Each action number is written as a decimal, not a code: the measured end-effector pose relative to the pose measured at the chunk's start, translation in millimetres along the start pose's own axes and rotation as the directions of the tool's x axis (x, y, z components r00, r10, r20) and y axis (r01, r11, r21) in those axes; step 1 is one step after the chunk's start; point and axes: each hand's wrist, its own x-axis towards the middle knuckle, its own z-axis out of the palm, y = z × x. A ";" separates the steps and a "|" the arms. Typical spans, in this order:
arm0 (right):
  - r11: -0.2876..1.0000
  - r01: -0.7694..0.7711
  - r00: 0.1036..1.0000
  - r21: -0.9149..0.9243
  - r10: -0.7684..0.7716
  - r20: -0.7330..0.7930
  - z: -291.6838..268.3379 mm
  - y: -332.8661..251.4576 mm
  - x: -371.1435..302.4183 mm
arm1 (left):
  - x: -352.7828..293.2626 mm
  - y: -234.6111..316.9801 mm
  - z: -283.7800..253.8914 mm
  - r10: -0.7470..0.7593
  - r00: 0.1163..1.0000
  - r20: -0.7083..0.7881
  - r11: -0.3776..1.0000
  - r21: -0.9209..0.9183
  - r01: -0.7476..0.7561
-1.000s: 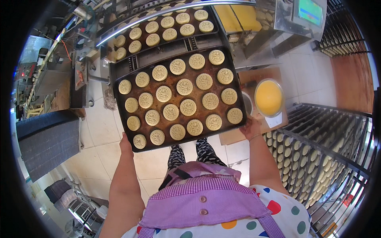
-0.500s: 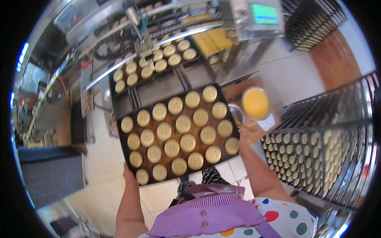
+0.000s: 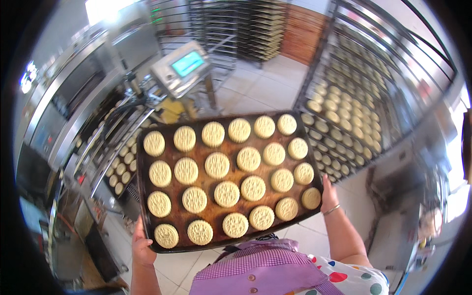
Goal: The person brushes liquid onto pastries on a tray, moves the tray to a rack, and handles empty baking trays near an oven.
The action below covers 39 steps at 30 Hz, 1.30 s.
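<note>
A dark baking tray (image 3: pixel 172 215) spans the space in front of me, held up off any surface. Rows of round, pale mooncakes (image 3: pixel 226 194) with stamped tops and fluted sides lie spaced out on it. At the tray's near left corner, my left hand (image 3: pixel 142 243) is closed round the edge, its thumb by the rim. On the right short side, my right hand (image 3: pixel 329 194), with a bracelet at its wrist, grips the edge; its fingers are partly hidden under the tray.
To the right stands a tall metal rack (image 3: pixel 319 64) loaded with trays of mooncakes; another filled rack (image 3: pixel 260 32) is further back. A machine with a lit screen (image 3: pixel 188 64) stands at the far left, with mooncakes on its conveyor (image 3: pixel 129 191). A steel counter (image 3: pixel 398 211) runs along the right.
My view has turned to the right, toward the loaded rack. The tray has come away from the conveyor with me and looks nearer, still in both hands.
</note>
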 end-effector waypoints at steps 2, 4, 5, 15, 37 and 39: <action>0.987 -0.054 0.998 0.150 0.052 0.021 -57.2 -5.5 -36.6 | 10.2 17.3 -3.8 0.034 0.991 0.127 0.998 -0.062 -0.026; 0.972 -0.040 0.978 0.233 -0.010 0.210 -46.6 -41.5 -111.7 | 25.8 21.5 -10.3 0.070 0.971 0.231 0.984 -0.178 -0.029; 0.952 0.022 0.965 0.307 -0.100 0.241 -44.0 -45.2 -143.6 | 37.2 14.2 -20.5 0.091 0.962 0.256 0.974 -0.222 -0.033; 0.841 0.522 0.822 0.141 -0.452 -0.346 29.4 -8.2 -277.7 | 146.2 -29.7 -115.4 -0.038 0.829 0.558 0.869 -0.392 0.304; 0.724 0.351 0.921 0.594 -0.380 -0.082 274.9 24.9 -4.2 | 209.1 -105.7 -219.7 -0.237 0.940 0.245 0.970 0.114 0.215; 0.753 0.391 0.909 0.529 -0.406 -0.093 280.0 34.6 6.7 | 183.0 -113.6 -298.7 -0.296 0.948 0.118 0.946 0.175 0.274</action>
